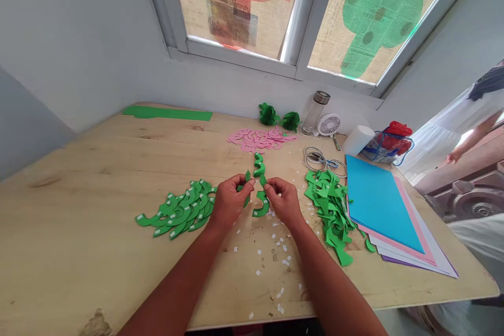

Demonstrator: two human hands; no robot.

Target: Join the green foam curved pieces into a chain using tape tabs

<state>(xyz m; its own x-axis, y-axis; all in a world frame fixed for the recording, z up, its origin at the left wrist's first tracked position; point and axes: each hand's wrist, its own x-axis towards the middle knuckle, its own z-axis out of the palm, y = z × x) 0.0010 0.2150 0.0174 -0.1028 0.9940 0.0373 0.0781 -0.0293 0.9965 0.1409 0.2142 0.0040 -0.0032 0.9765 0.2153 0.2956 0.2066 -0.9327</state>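
Observation:
Both hands work close together over the table. My left hand pinches a curved green foam piece, its tip showing above the thumb and more of it below. Opposite it, my right hand is closed on another small green piece. Just beyond the fingertips stands a small stack of curved green pieces with white squares on them. Between the hands lies a C-shaped green piece. A spread pile of similar arcs with white tabs sits left of my left hand.
Green offcuts lie right of my right arm, beside stacked coloured sheets. Scissors, rings, a glass bottle, a small fan and pink cutouts stand farther back. White scraps litter the front. A person's arm shows at right.

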